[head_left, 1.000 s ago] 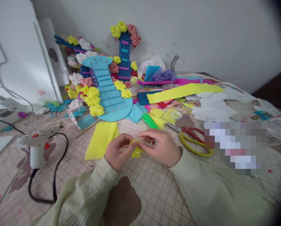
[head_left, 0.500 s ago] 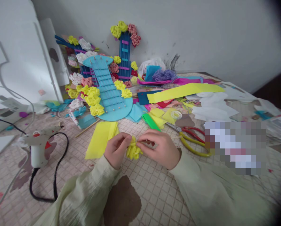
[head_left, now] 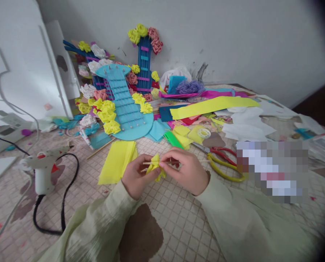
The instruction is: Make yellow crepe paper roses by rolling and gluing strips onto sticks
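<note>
Two-handed, pinches yellow paper [head_left: 155,159] in the left hand [head_left: 136,176] and a thin stick [head_left: 173,163] in the right hand [head_left: 188,169], at five o'clock from the light-blue guitar shape [head_left: 124,105], and risks torn folds from overtight twisting or unravelling from a slack grip.

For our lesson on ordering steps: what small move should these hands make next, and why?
Probably turn the thin stick gently against the crumpled yellow paper: the right hand grips the stick, which meets the paper pinched in the left hand.
</note>
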`<state>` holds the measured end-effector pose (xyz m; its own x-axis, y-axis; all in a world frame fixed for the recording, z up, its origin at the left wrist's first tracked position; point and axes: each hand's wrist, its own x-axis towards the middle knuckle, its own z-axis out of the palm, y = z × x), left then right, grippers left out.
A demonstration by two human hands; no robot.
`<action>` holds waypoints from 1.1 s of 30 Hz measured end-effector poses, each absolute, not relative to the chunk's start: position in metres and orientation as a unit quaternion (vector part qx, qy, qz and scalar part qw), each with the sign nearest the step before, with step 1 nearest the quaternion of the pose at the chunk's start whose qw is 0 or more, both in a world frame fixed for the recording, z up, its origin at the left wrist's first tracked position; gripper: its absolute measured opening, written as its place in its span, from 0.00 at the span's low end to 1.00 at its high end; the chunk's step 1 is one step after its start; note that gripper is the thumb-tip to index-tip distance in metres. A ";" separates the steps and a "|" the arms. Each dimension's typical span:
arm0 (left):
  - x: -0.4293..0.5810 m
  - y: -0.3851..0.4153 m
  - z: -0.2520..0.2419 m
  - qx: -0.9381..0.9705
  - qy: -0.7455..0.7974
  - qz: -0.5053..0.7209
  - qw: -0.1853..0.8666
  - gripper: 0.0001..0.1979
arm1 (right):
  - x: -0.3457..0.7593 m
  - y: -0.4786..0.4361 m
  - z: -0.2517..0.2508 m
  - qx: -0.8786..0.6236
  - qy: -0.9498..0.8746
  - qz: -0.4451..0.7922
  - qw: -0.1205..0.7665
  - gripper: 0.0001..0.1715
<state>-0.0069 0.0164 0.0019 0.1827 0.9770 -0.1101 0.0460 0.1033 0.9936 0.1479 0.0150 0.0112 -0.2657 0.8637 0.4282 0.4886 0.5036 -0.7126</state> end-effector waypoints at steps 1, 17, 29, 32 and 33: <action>-0.006 0.016 0.003 0.528 0.489 0.415 0.557 0.12 | 0.147 0.015 0.011 -0.446 -0.759 0.230 0.415 0.01; -0.008 0.016 -0.002 0.567 0.479 0.444 0.501 0.07 | 0.146 0.014 0.013 -0.451 -0.757 0.239 0.407 0.04; -0.007 0.018 -0.002 0.556 0.504 0.438 0.496 0.08 | 0.145 0.015 0.008 -0.456 -0.754 0.249 0.402 0.05; -0.007 0.019 -0.002 0.541 0.499 0.440 0.515 0.09 | 0.146 0.017 0.009 -0.458 -0.746 0.253 0.413 0.06; -0.007 0.019 -0.003 0.537 0.496 0.441 0.520 0.09 | 0.146 0.017 0.008 -0.460 -0.744 0.246 0.417 0.06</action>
